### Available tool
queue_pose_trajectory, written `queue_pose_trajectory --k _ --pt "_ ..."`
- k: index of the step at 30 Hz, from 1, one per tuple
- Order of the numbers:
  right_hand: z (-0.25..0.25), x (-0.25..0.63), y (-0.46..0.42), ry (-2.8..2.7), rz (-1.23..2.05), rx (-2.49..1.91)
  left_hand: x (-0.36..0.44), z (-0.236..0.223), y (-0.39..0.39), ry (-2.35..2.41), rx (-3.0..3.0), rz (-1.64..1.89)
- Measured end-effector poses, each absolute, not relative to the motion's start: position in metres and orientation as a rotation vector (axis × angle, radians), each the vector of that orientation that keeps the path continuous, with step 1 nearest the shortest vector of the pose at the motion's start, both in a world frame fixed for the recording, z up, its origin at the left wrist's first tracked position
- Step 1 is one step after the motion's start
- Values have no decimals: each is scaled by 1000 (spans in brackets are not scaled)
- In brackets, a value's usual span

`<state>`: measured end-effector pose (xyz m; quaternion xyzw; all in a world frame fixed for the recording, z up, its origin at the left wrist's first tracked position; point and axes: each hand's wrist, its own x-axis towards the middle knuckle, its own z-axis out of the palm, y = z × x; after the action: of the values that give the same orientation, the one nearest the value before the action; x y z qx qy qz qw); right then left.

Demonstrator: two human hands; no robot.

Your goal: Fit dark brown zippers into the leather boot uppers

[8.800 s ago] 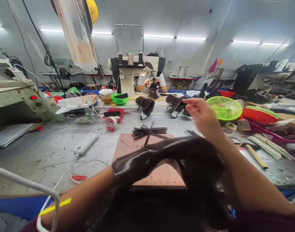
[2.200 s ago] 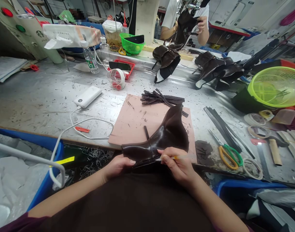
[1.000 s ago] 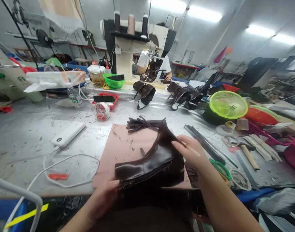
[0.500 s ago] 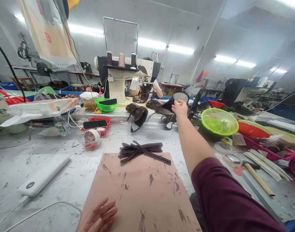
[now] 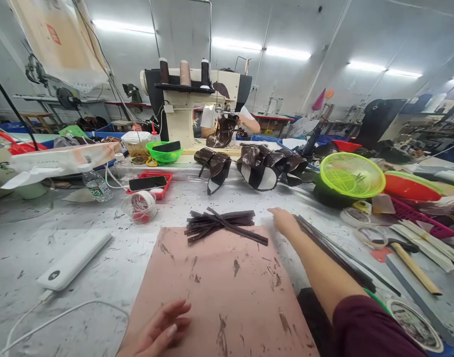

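My right hand [image 5: 284, 222] reaches over the table just past the pink board's far right corner. Its fingers are stretched leftward and hold nothing that I can see, though some fingers are hidden below. Close by on the right lie long dark strips [image 5: 334, 253], partly covered by my forearm. My left hand [image 5: 163, 327] hovers at the near edge of the pink board [image 5: 208, 282], fingers loosely apart and nothing in them. Across the board's far edge lies a pile of short dark zipper-like strips [image 5: 221, 224]. Brown leather boot uppers [image 5: 258, 168] stand in a group behind it, another upper [image 5: 215, 166] to their left.
At left are a white power bank [image 5: 76, 260] with a cable, a water bottle [image 5: 96, 186] and a red tray [image 5: 162, 186]. A green sieve [image 5: 351, 176] and a hammer [image 5: 416, 267] lie at right. Behind the sewing machine [image 5: 182, 119], a person handles a boot.
My right hand has let go of the boot upper, now among the others, and come back toward me. Long dark strips at right have come into view. My left hand stays low.
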<state>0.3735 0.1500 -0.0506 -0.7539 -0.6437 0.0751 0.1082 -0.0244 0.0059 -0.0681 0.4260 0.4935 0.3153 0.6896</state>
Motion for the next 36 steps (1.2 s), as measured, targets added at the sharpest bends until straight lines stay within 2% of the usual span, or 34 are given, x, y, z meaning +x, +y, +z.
queue_pose_trajectory --k 5,9,17,23,27,31,36 --pt "-50 287 136 -2225 231 -1865 13 -46 32 1087 1333 552" --pt "-55 245 91 -2296 226 -1815 43 -32 36 1069 1623 519" --pt "-71 243 -55 -2416 256 -1351 26 -32 11 1272 2233 503" --pt "-79 245 -72 -2360 218 -1313 25 -37 -10 1319 2478 203" --pt "-81 245 -71 -2345 144 -1336 40 -39 -20 1434 2439 190" --pt "-82 246 -75 -2301 15 -1409 49 -34 -18 1523 2153 194" --pt "-82 246 -78 -2255 -126 -1434 31 -30 -1 1576 1936 96"
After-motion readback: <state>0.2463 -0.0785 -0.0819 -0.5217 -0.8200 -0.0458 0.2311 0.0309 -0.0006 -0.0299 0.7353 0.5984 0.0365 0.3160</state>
